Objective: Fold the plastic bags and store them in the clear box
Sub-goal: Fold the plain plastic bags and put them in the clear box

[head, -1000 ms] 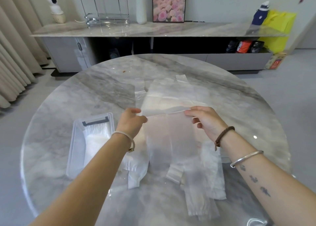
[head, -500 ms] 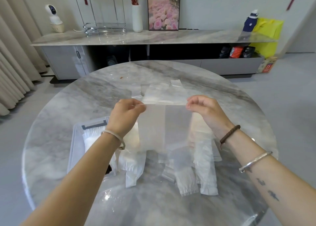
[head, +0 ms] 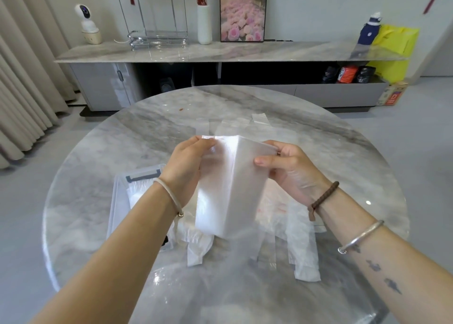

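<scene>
From the head camera, a person holds a folded plastic bag (head: 228, 196) above a round marble surface (head: 98, 164). The left hand (head: 186, 166) has its grip pinched on the bag's upper left edge, and the right hand (head: 291, 174) has its grip on the right side, thumb in front. The clear box (head: 117, 201), with white bags inside, sits on the surface by the left wrist, and loose bags (head: 304, 250) lie flat beneath the hands.

The left forearm (head: 137, 237) covers the clear box's (head: 117, 201) near corner. The folded bag (head: 228, 196) hides much of the right hand's (head: 294, 176) fingers (head: 270, 145) and the loose bags (head: 305, 255) beneath. The frame cuts off the worktop's (head: 110, 152) near edge.
</scene>
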Demonstrator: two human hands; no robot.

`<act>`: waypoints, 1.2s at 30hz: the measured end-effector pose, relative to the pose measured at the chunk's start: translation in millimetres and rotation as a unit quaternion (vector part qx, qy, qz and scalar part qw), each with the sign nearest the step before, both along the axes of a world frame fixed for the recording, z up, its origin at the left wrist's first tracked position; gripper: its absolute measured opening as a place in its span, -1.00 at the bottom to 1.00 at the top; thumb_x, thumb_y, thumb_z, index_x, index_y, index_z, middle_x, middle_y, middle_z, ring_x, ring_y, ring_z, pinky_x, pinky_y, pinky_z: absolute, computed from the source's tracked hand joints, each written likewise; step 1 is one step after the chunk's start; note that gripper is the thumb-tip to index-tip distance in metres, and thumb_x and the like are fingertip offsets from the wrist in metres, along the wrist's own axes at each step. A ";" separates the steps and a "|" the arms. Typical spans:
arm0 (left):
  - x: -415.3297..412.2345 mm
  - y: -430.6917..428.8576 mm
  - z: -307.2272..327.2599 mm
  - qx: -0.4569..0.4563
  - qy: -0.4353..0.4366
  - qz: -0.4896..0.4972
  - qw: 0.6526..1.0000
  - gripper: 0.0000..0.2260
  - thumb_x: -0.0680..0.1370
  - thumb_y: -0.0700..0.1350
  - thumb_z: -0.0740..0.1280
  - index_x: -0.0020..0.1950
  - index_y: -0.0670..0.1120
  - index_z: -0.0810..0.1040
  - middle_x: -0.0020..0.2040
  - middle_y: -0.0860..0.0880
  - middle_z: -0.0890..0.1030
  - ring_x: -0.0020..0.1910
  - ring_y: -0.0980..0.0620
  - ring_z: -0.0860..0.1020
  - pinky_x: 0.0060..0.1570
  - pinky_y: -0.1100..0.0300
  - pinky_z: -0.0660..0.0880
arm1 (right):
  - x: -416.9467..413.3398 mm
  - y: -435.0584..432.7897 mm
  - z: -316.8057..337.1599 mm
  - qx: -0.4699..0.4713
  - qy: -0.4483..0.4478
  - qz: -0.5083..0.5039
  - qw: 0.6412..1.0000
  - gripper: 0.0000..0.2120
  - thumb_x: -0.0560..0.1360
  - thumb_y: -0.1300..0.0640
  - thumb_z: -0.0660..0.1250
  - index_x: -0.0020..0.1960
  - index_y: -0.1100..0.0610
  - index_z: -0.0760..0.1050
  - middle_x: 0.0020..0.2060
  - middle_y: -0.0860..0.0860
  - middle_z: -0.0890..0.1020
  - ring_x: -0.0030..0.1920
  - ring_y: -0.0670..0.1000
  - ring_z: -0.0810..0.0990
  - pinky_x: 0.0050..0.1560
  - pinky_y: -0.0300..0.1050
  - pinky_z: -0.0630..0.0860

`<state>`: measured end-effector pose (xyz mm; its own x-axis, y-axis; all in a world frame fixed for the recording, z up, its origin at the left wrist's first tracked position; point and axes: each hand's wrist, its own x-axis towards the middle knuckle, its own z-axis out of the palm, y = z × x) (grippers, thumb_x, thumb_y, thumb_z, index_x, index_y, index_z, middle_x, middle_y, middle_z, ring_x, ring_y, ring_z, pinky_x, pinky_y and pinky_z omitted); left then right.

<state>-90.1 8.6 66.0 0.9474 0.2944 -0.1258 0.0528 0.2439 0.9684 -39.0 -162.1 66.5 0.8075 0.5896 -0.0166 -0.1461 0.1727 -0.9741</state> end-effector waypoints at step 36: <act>-12.4 -22.9 9.1 -0.165 0.074 -0.231 0.956 -0.38 0.57 0.25 -0.12 0.15 -0.15 0.54 -0.03 -0.08 0.67 -0.07 0.03 0.62 0.06 0.16 0.47 | -6.8 11.7 4.4 -0.059 0.012 -0.064 0.996 -0.74 0.39 0.34 0.35 -0.34 0.09 0.36 -0.36 -0.06 0.57 -0.33 -0.14 0.56 -0.30 -0.32 0.44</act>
